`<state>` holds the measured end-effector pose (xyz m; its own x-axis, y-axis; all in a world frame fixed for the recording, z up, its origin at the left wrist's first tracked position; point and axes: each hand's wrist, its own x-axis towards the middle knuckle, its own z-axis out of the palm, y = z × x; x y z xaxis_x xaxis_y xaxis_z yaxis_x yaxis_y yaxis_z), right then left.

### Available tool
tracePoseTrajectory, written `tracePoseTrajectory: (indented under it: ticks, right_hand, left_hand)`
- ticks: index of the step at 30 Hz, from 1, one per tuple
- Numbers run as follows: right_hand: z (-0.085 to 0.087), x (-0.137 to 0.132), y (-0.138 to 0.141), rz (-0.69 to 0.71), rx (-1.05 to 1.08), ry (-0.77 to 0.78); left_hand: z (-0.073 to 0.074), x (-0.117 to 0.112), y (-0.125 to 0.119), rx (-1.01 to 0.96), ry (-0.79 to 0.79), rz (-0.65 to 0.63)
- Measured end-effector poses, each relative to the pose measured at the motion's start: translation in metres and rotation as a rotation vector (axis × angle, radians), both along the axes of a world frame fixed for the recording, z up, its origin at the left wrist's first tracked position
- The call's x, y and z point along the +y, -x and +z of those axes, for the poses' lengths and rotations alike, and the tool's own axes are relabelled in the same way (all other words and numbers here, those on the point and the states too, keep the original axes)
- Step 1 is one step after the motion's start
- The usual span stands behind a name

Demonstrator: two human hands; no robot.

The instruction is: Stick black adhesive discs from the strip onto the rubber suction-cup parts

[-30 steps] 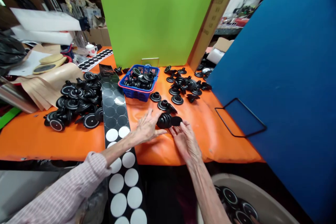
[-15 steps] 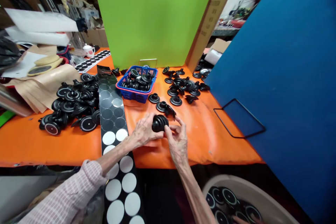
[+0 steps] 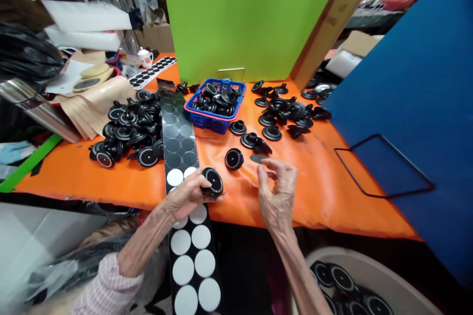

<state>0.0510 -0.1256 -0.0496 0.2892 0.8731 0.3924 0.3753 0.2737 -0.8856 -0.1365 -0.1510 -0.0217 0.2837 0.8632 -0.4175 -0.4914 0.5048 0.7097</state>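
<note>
My left hand [image 3: 186,197] grips a black round suction cup [image 3: 213,182], its flat face with a pale ring turned up towards me. Between the thumb and fingertips of my right hand [image 3: 278,189] is the edge of a thin dark round sticker [image 3: 256,158]. On the orange table between the hands, one loose suction cup [image 3: 233,159] lies tipped, ring face towards me. Under my left forearm runs a long black strip [image 3: 195,251] with white circles at its near end and dark round stickers further up.
A blue basket [image 3: 210,122] full of black suction cups stands ahead. Heaps of them lie left [image 3: 129,128] and right [image 3: 284,110]. A pale tub [image 3: 373,256] holds more at lower right. Green [image 3: 254,19] and blue [image 3: 402,123] panels stand behind and to the right.
My hands have moved apart. The stacked suction cups I held are separated: one stays in my left hand, one lies on the table. My right hand now holds the thin sticker.
</note>
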Motion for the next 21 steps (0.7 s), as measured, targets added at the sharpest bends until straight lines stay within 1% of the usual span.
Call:
tracePoseTrajectory:
  ticks: [2, 5, 7, 10, 13, 17, 21]
  right_hand:
    - [0.005, -0.014, -0.003, 0.022, 0.028, 0.063]
    - [0.007, -0.036, -0.002, 0.148, 0.178, 0.222]
    - [0.007, -0.048, 0.002, 0.245, 0.244, 0.293]
    - [0.010, -0.060, 0.008, 0.347, 0.257, 0.326]
    - [0.015, -0.065, 0.011, 0.391, 0.284, 0.363]
    - [0.019, -0.067, 0.012, 0.439, 0.327, 0.462]
    - [0.013, -0.069, 0.017, 0.390, 0.353, 0.443]
  left_hand:
    - [0.002, -0.008, 0.003, -0.010, 0.013, 0.030]
    - [0.004, -0.018, 0.002, 0.007, 0.011, 0.055]
    - [0.004, -0.024, 0.000, 0.070, -0.016, 0.052]
    - [0.002, -0.030, -0.001, 0.196, -0.079, 0.040]
    - [-0.001, -0.036, 0.000, 0.198, -0.128, 0.026]
    - [-0.003, -0.042, 0.000, 0.151, -0.109, 0.048]
    - [-0.001, -0.046, 0.000, 0.166, -0.093, 0.096]
